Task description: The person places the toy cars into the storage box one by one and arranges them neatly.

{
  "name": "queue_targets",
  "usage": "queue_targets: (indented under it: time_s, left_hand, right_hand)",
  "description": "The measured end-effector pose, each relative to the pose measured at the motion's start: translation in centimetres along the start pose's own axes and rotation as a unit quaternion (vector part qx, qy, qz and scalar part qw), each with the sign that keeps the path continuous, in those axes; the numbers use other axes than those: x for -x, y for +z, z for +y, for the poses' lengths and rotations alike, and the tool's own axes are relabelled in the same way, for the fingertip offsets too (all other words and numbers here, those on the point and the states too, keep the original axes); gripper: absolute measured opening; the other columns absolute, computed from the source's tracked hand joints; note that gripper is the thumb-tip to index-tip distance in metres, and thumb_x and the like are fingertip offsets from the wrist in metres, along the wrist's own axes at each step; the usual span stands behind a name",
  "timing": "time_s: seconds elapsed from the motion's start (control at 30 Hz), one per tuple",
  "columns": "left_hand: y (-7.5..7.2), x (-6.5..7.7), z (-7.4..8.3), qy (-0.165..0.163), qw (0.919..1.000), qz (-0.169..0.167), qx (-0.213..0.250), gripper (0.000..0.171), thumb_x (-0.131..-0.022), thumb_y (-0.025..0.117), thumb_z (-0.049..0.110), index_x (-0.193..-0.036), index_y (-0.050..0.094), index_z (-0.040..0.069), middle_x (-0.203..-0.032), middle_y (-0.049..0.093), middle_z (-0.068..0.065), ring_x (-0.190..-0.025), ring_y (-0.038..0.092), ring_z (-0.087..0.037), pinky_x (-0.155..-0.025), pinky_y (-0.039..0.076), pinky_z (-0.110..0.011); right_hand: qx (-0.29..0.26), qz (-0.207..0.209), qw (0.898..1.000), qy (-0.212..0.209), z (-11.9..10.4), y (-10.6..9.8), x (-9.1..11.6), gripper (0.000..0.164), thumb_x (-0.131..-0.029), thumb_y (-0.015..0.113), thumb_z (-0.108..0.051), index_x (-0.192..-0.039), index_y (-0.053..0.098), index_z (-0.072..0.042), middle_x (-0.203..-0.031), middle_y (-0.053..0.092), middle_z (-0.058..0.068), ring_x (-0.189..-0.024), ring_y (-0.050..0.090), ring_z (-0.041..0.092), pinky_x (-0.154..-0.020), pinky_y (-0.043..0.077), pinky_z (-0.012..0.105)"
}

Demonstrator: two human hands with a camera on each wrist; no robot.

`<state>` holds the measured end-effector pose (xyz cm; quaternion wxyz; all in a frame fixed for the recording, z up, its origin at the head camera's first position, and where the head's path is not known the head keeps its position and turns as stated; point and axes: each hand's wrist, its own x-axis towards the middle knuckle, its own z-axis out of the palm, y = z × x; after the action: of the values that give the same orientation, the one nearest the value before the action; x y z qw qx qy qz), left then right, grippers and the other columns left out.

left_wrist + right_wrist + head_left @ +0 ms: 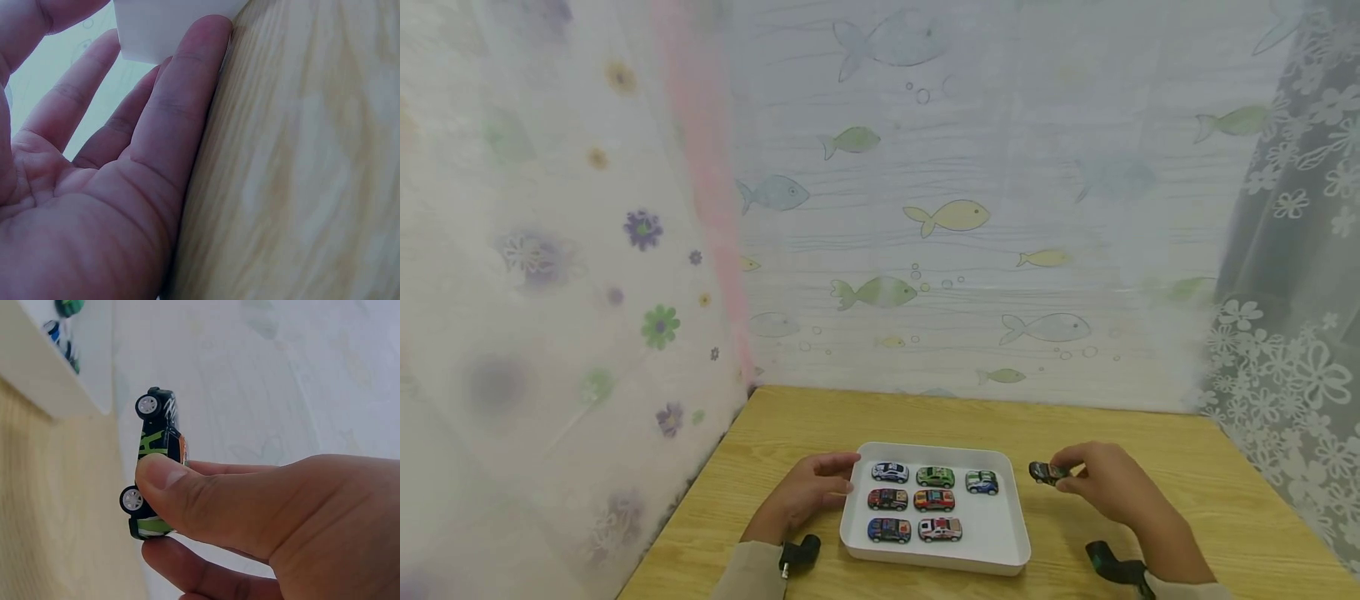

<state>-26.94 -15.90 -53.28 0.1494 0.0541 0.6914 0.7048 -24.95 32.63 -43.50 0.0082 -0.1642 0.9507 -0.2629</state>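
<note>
My right hand pinches a black toy car between thumb and fingers, held off the tray's right side. The right wrist view shows green lettering on this car and its grey-hubbed wheels. My left hand rests beside the left wall of a white tray, with fairly straight fingers touching it. Inside, toy cars stand in rows: a white one, a green one and a white-green-blue one at the back; a dark red one and a red-yellow one mid-tray; a blue one and a white-red one in front.
The tray stands on a wood-grain table. Behind it hangs a fish-print curtain; a flowered sheet hangs at left. Black wrist mounts sit near both sleeves.
</note>
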Motion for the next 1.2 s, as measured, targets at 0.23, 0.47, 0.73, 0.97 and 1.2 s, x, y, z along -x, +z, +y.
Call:
queue_targets:
  time_s: [0.23, 0.47, 0.73, 0.97, 1.2]
  left_hand:
    - [0.0, -0.1, 0.1, 0.000, 1.0000, 0.000, -0.001, 0.057, -0.089, 0.075, 0.005, -0.144, 0.059, 0.005, -0.154, 0.051, -0.019, -0.129, 0.059, -0.027, -0.098, 0.059, -0.041]
    - [0.1, -0.1, 0.0, 0.002, 1.0000, 0.001, -0.005, 0.056, -0.090, 0.075, 0.005, -0.144, 0.060, 0.006, -0.154, 0.051, -0.019, -0.130, 0.059, -0.027, -0.098, 0.060, -0.041]
    - [-0.1, -0.2, -0.2, 0.001, 1.0000, 0.005, -0.008, 0.056, -0.090, 0.075, 0.005, -0.144, 0.060, 0.006, -0.154, 0.051, -0.018, -0.130, 0.059, -0.027, -0.098, 0.059, -0.041]
    - [-0.1, -0.2, -0.2, 0.002, 0.9999, 0.006, -0.008, 0.056, -0.090, 0.075, 0.004, -0.144, 0.060, 0.006, -0.154, 0.051, -0.019, -0.129, 0.059, -0.028, -0.098, 0.059, -0.042]
    - [-0.1, -0.3, -0.2, 0.000, 0.9999, 0.009, -0.009, 0.056, -0.090, 0.075, 0.005, -0.144, 0.060, 0.006, -0.153, 0.052, -0.019, -0.128, 0.059, -0.027, -0.098, 0.059, -0.041]
  right_hand:
    - [-0.030, 0.019, 0.999, -0.013, -1.3, 0.0, -0.5, 0.028, -0.087, 0.082, -0.019, -0.114, 0.078, -0.013, -0.117, 0.075, 0.009, -0.093, 0.074, 0.025, -0.072, 0.062, 0.039]
    - [-0.039, 0.028, 0.999, -0.013, -2.4, 0.6, -0.9, 0.028, -0.088, 0.081, -0.019, -0.115, 0.078, -0.016, -0.118, 0.075, 0.007, -0.092, 0.073, 0.021, -0.072, 0.062, 0.038]
    - [-0.044, 0.030, 0.998, -0.018, -3.7, 2.4, -1.6, 0.025, -0.086, 0.083, -0.018, -0.110, 0.079, -0.019, -0.113, 0.076, 0.001, -0.088, 0.072, 0.016, -0.070, 0.061, 0.034]
    - [-0.042, 0.016, 0.998, -0.039, -4.4, 3.7, -2.2, 0.021, -0.085, 0.084, -0.015, -0.105, 0.080, -0.020, -0.107, 0.077, -0.002, -0.082, 0.069, 0.011, -0.066, 0.058, 0.027]
    - [-0.033, -0.006, 0.998, -0.046, -5.0, 5.1, -2.7, 0.019, -0.084, 0.085, -0.013, -0.099, 0.080, -0.023, -0.103, 0.076, -0.007, -0.080, 0.065, 0.008, -0.068, 0.057, 0.025]
